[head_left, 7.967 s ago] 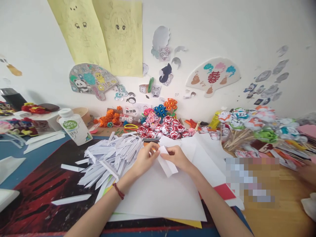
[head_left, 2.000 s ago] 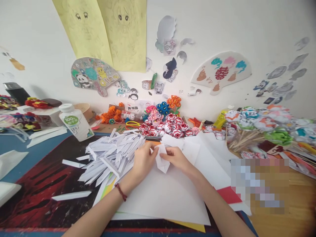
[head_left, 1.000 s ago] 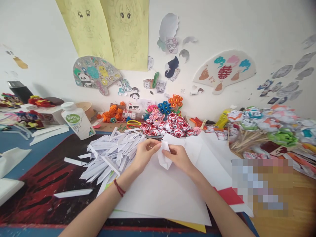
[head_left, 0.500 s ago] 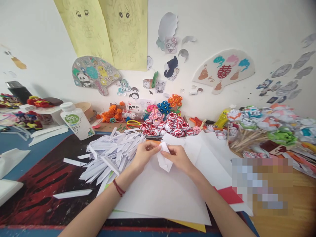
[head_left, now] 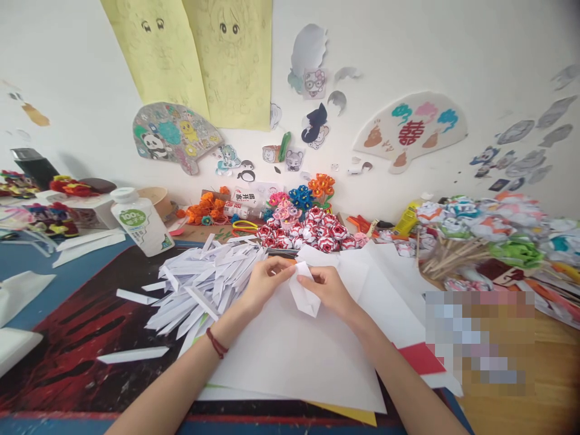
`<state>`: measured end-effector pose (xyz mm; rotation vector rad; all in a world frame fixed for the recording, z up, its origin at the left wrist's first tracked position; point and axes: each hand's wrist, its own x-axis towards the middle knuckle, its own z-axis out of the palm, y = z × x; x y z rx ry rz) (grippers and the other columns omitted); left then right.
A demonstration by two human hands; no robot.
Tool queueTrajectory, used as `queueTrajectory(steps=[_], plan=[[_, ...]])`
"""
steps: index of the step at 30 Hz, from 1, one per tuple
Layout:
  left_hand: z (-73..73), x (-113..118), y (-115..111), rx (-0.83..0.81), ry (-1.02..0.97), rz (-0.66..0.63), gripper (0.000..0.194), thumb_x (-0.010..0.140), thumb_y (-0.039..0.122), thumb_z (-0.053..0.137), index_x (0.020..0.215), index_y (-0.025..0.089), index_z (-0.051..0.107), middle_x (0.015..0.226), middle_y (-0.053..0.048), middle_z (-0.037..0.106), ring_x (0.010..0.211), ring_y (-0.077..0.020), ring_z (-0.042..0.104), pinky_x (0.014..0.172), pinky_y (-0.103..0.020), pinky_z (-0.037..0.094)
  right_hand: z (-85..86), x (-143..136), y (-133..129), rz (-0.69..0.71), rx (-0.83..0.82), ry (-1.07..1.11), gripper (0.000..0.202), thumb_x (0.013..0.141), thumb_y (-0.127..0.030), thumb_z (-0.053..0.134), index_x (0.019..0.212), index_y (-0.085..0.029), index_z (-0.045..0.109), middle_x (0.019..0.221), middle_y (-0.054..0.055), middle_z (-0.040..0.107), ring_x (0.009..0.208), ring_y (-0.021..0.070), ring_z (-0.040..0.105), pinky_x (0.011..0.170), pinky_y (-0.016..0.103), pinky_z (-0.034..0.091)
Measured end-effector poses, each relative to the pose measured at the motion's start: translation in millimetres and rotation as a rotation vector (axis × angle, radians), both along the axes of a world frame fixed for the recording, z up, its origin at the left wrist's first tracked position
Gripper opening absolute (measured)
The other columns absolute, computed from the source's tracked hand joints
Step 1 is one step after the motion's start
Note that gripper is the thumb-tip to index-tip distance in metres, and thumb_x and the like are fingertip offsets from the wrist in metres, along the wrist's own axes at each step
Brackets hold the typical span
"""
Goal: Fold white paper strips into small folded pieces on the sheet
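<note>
Folding in progress: white paper piece (head_left: 306,301) being held between both hands
The left hand (head_left: 270,281) is pinching its far end and the right hand (head_left: 329,286) is gripping its right side, above a white sheet (head_left: 294,356). Folded paper strips (head_left: 199,284) are lying heaped at left, apparently finished; this piece is seemingly awaiting further creasing.

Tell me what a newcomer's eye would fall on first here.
Probably the red-and-white flowers, heaped at the back near the centre. Next, the large pile of folded white strips, left of centre. Then the small folded white paper in the middle, held by the left hand and right hand over a large white sheet.
</note>
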<state>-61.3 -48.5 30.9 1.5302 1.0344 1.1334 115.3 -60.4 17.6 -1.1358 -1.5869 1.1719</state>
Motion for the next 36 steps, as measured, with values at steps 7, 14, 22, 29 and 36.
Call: queueTrajectory(steps=[7,14,22,29,36], plan=[[3.6,-3.1,1.5,0.078,0.11,-0.056,0.023,0.081,0.036,0.059,0.072,0.015,0.061,0.069,0.0,0.058,0.065,-0.0113,0.049,0.059,-0.022,0.035,2.3,-1.2,-1.6,0.065,-0.029,0.006,0.031,0.077,-0.043,0.065,0.067,-0.013,0.065,0.061,0.001,0.056,0.055,0.0133,0.048,0.051,0.025,0.034],[0.3,-3.0,2.8,0.13,0.268,-0.07,0.025,0.085,0.034,0.05,0.071,0.015,0.06,0.07,-0.001,0.059,0.065,-0.0125,0.049,0.06,-0.024,0.036,1.3,-0.6,-1.5,0.078,-0.04,-0.015,0.026,0.077,-0.037,0.064,0.067,-0.012,0.066,0.06,0.001,0.056,0.055,0.0135,0.049,0.05,0.025,0.033],[-4.1,-2.1,2.7,0.147,0.336,-0.074,0.027,0.085,0.031,0.047,0.066,0.015,0.056,0.063,0.001,0.053,0.061,-0.0109,0.043,0.056,-0.023,0.03,1.2,-3.4,-2.0,0.02,-0.037,-0.001,0.024,0.074,-0.032,0.064,0.062,-0.012,0.064,0.057,0.0,0.053,0.053,0.0121,0.046,0.05,0.024,0.033],[-4.4,-0.9,4.7,0.142,0.281,-0.113,0.028,0.085,0.032,0.044,0.062,0.016,0.043,0.06,0.004,0.04,0.06,-0.0093,0.036,0.055,-0.022,0.027,2.6,-8.3,-2.9,-0.053,-0.103,0.055,0.024,0.07,-0.034,0.066,0.059,-0.012,0.064,0.054,-0.001,0.052,0.051,0.0108,0.044,0.048,0.023,0.031],[-3.2,4.3,-1.6,0.065,0.208,-0.171,0.024,0.081,0.028,0.045,0.061,0.016,0.043,0.06,0.004,0.041,0.06,-0.0091,0.038,0.057,-0.022,0.03,7.8,-6.3,-3.7,-0.197,-0.081,0.125,0.027,0.069,-0.036,0.066,0.057,-0.012,0.062,0.052,-0.002,0.048,0.051,0.01,0.041,0.048,0.023,0.027]])
